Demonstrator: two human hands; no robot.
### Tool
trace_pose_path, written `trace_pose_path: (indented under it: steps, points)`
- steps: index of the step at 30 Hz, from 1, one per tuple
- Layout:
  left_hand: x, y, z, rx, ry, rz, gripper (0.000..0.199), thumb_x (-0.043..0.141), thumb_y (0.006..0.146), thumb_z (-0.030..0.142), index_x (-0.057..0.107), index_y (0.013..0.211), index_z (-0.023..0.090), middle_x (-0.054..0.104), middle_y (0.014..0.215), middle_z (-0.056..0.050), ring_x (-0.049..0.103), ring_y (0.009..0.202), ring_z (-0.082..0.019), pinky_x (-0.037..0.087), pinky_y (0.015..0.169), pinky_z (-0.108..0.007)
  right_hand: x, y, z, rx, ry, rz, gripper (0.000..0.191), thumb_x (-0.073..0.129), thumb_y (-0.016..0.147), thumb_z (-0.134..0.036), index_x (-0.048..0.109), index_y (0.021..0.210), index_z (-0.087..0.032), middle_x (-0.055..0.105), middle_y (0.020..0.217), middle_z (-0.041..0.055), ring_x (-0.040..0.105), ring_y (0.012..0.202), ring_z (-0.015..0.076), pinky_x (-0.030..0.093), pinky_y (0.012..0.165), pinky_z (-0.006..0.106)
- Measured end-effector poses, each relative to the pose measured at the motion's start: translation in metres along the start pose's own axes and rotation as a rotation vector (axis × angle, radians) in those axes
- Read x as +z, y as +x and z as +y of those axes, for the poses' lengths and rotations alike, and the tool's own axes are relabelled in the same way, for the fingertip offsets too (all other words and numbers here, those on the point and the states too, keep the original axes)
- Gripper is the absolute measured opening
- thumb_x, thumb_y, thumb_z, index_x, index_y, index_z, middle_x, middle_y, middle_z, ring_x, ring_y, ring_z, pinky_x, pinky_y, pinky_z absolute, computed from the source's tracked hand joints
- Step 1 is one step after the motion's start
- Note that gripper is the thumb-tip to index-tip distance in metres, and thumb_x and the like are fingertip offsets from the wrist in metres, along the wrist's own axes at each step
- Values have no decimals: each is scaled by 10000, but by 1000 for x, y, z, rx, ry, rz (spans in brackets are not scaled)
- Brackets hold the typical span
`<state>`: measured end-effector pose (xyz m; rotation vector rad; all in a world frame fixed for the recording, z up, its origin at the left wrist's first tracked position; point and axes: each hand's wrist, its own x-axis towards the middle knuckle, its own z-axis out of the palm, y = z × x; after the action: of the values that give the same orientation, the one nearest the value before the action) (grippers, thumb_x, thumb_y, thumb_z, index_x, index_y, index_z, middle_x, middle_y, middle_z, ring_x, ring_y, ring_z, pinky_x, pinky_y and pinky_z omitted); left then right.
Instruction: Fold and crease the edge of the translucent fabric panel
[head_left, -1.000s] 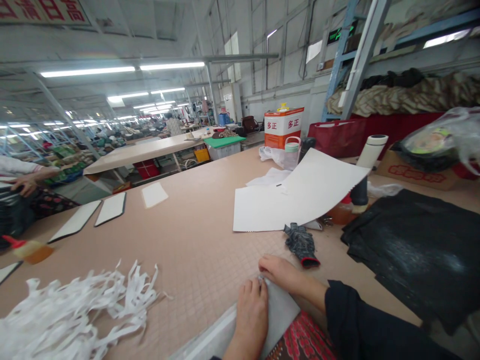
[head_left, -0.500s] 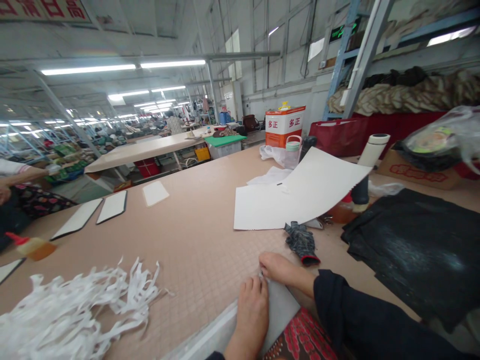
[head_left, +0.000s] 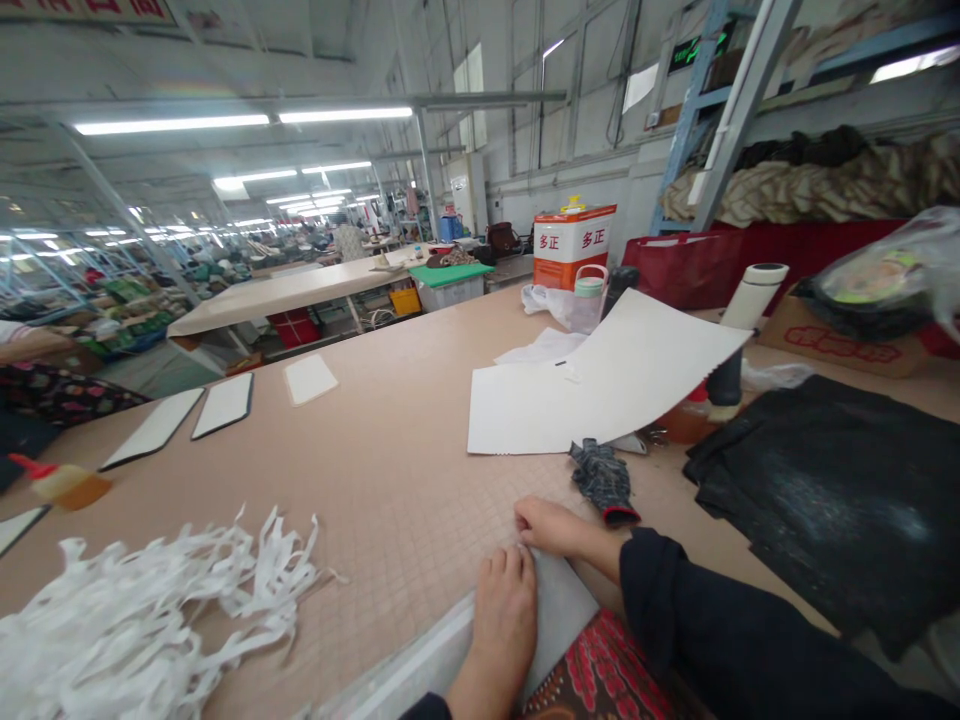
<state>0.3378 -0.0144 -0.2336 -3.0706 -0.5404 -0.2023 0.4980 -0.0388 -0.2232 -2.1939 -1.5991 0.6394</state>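
My left hand [head_left: 506, 612] lies palm down on a thin grey sheet [head_left: 566, 600], its fingers close together near the sheet's far end. Just beyond those fingertips, my right hand [head_left: 549, 525] is closed in a pinch at the sheet's far corner. What it pinches is hidden behind its fingers. A clear plastic covering with a grid pattern [head_left: 405, 560] lies on the table to the left of my hands. Below the sheet, a red and brown patterned cloth [head_left: 607, 670] shows at the table's near side. A grey knitted glove [head_left: 602, 482] with a red cuff lies beyond my right wrist.
White strips [head_left: 165, 620] are heaped at the left. Farther back lie several white panels [head_left: 223, 405] and a glue bottle [head_left: 64, 483]. A large curved white sheet [head_left: 600, 375] rests ahead, with black material [head_left: 832, 500] to the right. A person's sleeve [head_left: 15, 335] shows at the left edge.
My right hand has shifted very slightly toward the left, still pinching at the corner. My left hand stays on the sheet. The camera view has tilted a little.
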Motion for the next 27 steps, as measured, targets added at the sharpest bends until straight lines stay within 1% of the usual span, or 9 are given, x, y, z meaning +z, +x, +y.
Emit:
trace_pose_path:
  steps: [4, 7, 10, 13, 16, 18, 20, 24, 27]
  points:
    - [-4, 2, -1, -52, -66, -28, 312, 414, 827, 86, 512, 1113, 167, 554, 979, -67, 495, 871, -213, 415, 739, -351, 0, -2, 1, -5, 18, 31, 133, 533, 656, -91, 605, 749, -154, 606, 773, 27, 522, 701, 142, 367, 627, 233]
    - [-9, 4, -5, -150, -185, -35, 277, 405, 835, 99, 555, 1046, 197, 559, 919, -48, 504, 853, -194, 412, 747, -322, 2, -15, -4, -13, 23, 114, 155, 468, 727, -95, 601, 791, -144, 602, 836, 56, 528, 803, 160, 388, 713, 255]
    - [-13, 4, -12, -257, -337, -32, 213, 448, 809, 120, 587, 958, 184, 560, 897, -39, 510, 872, -176, 406, 775, -284, 11, -33, -10, -86, 58, 179, 217, 404, 783, -91, 598, 860, -151, 591, 908, 64, 512, 905, 157, 379, 807, 264]
    - [-15, 1, -19, -307, -396, -46, 163, 464, 792, 115, 597, 867, 170, 565, 885, -33, 513, 886, -165, 401, 785, -264, 23, -45, -10, -188, 110, 194, 256, 385, 793, -73, 603, 895, -160, 591, 907, 62, 514, 903, 159, 395, 813, 274]
    - [-15, -5, -22, -262, -321, -61, 154, 450, 809, 118, 595, 818, 171, 571, 864, -30, 518, 853, -167, 411, 755, -273, 29, -48, -7, -214, 125, 231, 285, 362, 806, -60, 592, 948, -151, 586, 935, 73, 508, 918, 163, 403, 822, 287]
    - [-14, -9, -21, -179, -227, -56, 162, 442, 826, 125, 595, 822, 176, 572, 863, -30, 516, 839, -177, 416, 733, -292, 28, -48, -6, -225, 133, 251, 305, 349, 815, -52, 578, 991, -149, 583, 964, 75, 509, 924, 156, 404, 830, 285]
    - [-14, -12, -19, -97, -150, -43, 168, 441, 832, 116, 594, 863, 179, 571, 872, -32, 510, 833, -189, 417, 719, -311, 25, -50, -8, -258, 114, 234, 310, 352, 821, -51, 577, 1002, -162, 585, 969, 66, 509, 929, 155, 406, 832, 288]
    - [-13, -19, -18, 22, -51, -17, 190, 451, 826, 81, 569, 953, 159, 567, 888, -44, 507, 810, -194, 430, 698, -325, 20, -61, -14, -370, -44, 163, 263, 402, 832, -83, 592, 976, -194, 592, 959, 53, 500, 938, 178, 408, 834, 319]
    - [-16, -29, -26, 53, -4, -40, 171, 468, 824, 82, 563, 951, 145, 567, 889, -48, 512, 799, -192, 449, 679, -318, 19, -69, -17, -436, -172, 154, 227, 451, 835, -121, 569, 1021, -175, 584, 995, 68, 483, 963, 192, 400, 855, 326]
